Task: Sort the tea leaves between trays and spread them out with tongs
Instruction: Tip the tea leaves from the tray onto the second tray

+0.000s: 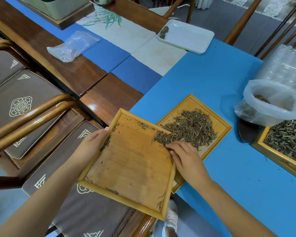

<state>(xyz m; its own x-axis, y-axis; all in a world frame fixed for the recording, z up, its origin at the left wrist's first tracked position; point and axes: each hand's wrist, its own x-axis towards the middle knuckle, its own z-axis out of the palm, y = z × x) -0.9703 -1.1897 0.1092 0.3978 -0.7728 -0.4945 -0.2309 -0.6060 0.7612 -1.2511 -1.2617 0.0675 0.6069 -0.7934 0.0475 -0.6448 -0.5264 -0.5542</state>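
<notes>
My left hand [94, 141] grips the left rim of a square bamboo tray [132, 165], held tilted over the table edge. Its right corner overlaps a second bamboo tray [224, 125] lying on the blue table. Only scattered leaf bits cling to the tilted tray. A heap of dry tea leaves [191, 129] lies in the second tray and across the tilted tray's right corner. My right hand [184, 158] rests on the tilted tray's right rim, fingers curled into the edge of the leaves. No tongs are in sight.
A third tray full of tea leaves [287, 139] sits at the right edge, beside a plastic bag [272, 103] with some leaves inside. A white tray [188, 36] stands far back, an empty plastic bag [72, 47] at the left. Wooden chairs with cushions [24, 108] stand left of the table.
</notes>
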